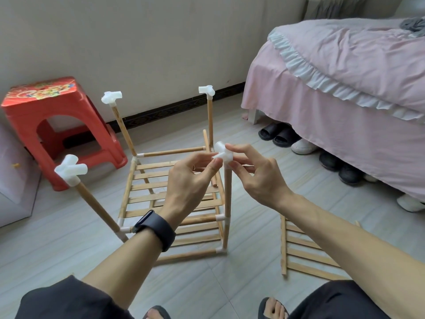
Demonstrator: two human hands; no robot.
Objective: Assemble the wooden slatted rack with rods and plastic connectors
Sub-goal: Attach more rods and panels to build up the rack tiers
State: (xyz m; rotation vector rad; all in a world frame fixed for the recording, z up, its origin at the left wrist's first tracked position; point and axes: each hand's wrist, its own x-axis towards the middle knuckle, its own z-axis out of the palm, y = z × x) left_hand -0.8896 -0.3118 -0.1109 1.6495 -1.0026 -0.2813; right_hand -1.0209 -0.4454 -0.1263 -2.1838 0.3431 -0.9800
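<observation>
- My left hand [190,180] and right hand [259,178]: both pinched one white connector [222,154], seated atop the near-right upright rod [227,194].
- Wooden rack [147,187]: stood on the floor [69,249], centre.
- Spare slatted panel [299,247]: lay flat, near right.

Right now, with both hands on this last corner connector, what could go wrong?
Your left hand and right hand both pinch the white connector on the near-right upright rod, so nothing steadies the rack frame; a hard push could tip it. The far-left upright looks tilted, so the top sockets may not line up.
</observation>
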